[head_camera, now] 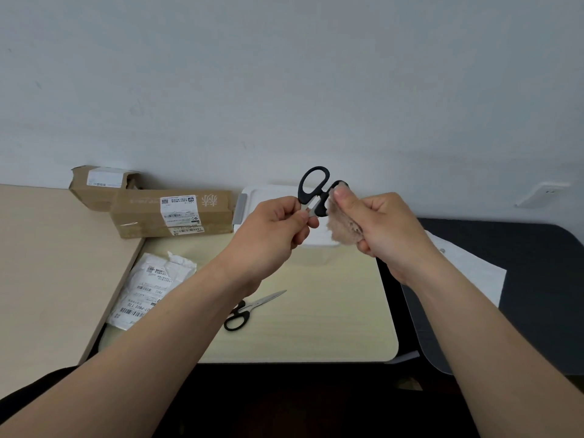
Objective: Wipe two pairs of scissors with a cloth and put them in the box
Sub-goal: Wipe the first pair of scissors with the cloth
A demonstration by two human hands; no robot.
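My left hand (278,229) pinches the blades of black-handled scissors (313,188), handles pointing up in the air above the table. My right hand (376,222) grips a fluffy beige cloth (343,227) and presses it with the thumb against the scissors' smaller handle. A second pair of black-handled scissors (252,308) lies flat on the pale table (331,311), blades pointing up-right, partly hidden by my left forearm. The white box (252,197) stands behind my hands by the wall, mostly hidden by them.
Two cardboard parcels (170,213) sit at the back left against the wall. A crumpled white shipping bag (151,289) lies at the table's left. White paper (474,273) and a grey sheet (426,327) lie on the dark surface at the right.
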